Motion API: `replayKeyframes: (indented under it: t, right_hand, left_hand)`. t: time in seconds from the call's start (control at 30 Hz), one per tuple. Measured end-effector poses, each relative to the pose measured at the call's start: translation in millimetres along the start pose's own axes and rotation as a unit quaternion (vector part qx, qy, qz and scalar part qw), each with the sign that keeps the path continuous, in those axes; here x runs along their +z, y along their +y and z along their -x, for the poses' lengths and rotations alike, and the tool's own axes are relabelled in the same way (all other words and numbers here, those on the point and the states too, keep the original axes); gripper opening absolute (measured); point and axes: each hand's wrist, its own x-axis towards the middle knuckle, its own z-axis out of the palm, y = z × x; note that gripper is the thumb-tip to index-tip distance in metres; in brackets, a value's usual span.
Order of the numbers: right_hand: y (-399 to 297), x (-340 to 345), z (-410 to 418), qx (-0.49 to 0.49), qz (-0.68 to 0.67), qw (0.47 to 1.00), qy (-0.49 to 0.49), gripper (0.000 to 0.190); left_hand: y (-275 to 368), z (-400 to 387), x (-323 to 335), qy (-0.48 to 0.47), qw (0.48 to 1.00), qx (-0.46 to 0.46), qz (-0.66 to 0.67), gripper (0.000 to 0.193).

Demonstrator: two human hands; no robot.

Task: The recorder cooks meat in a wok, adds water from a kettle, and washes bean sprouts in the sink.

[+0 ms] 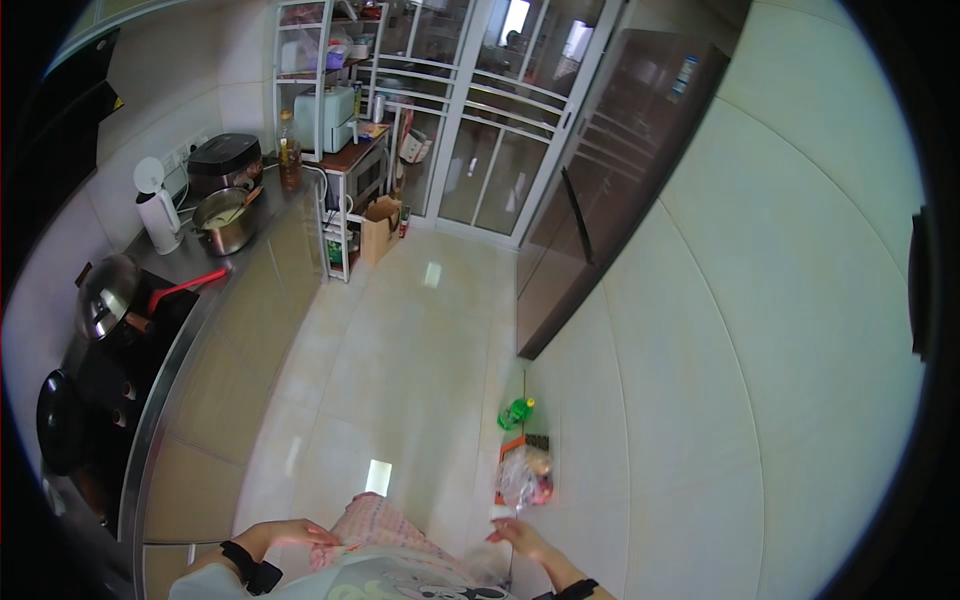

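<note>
My left hand (298, 532) hangs loosely bent in front of my pink patterned trousers (390, 525); no object shows in it, and whether the fingertips touch the cloth is unclear. On the other side of my body, my right hand (523, 537) is held low with the fingers slightly curled and nothing visible in them. Just beyond it, a clear plastic bag (517, 480) lies on an orange-edged box (513, 446) against the wall. A green plastic bottle (516, 414) with a yellow cap is on the floor past the box. Both wrists wear black straps.
Along the left runs a counter with a gas stove (112, 390), a lidded wok (109, 296), a red-handled utensil (187, 286), an electric kettle (159, 221), a steel pot (225, 232) and a rice cooker (225, 161). A refrigerator (622, 165) and glass sliding doors (495, 127) stand ahead.
</note>
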Motion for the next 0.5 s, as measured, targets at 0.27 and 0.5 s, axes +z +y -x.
replayKeyframes:
  t: [0.27,0.5]
  right_hand:
    - [-184,-130,-186,-0.15,-0.017,0.984,0.099,0.033]
    - [-253,-228,-286,-0.132,-0.022,0.981,0.138,0.036]
  left_hand:
    - [136,-95,-124,0.311,0.933,0.088,0.158,0.022]
    - [337,-228,-276,0.35,0.9,0.203,-0.164,0.022]
